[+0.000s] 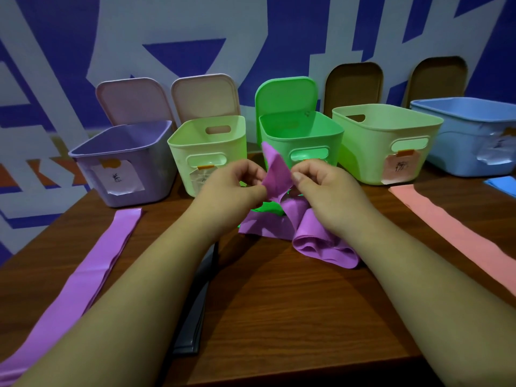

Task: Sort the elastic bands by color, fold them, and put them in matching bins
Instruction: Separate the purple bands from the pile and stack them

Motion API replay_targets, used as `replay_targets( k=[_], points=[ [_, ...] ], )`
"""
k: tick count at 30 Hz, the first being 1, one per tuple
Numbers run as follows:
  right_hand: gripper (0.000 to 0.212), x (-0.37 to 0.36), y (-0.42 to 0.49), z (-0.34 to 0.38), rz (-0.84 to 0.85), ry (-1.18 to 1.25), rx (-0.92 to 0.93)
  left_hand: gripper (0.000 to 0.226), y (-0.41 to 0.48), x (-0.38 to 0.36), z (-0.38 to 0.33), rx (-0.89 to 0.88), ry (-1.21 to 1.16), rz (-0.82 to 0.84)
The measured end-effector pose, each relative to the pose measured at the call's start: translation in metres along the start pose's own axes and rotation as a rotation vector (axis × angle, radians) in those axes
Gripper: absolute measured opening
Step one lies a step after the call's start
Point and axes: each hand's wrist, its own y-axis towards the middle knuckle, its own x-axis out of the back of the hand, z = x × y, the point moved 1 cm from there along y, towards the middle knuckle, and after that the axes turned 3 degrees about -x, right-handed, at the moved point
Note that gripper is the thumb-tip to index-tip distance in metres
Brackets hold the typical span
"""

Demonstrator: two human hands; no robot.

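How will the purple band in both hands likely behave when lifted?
Probably floppy: the purple band slumps in loose folds on the table. Likely light: the left hand and right hand hold up its end with a fingertip grip only.

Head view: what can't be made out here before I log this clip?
In the head view:
- Bin labels: writing too small and blurred to read.
- Green band: mostly hidden under the purple band.
- Dark band: upper end covered by the left forearm.
- Blue band: cut off by the right edge.
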Motion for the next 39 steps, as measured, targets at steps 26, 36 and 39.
replay_targets(
  k=[26, 36, 39],
  points=[
    [0.021, 0.016, -0.004, 0.012, -0.013, 0.631, -0.074, 0.028, 0.003, 0.035, -0.027, -0.09, -0.298, -0.166],
    [0.015, 0.032, -0.007, 0.011, -0.193, 0.468, 0.143, 0.03, 0.004, 0.096, -0.048, -0.036, 0.728, 0.345],
    [0.013, 0.033, -0.008, 0.01, -0.211, 0.316, 0.258, 0.036, 0.004, 0.107, -0.041, -0.011, 0.771, 0.331]
  ],
)
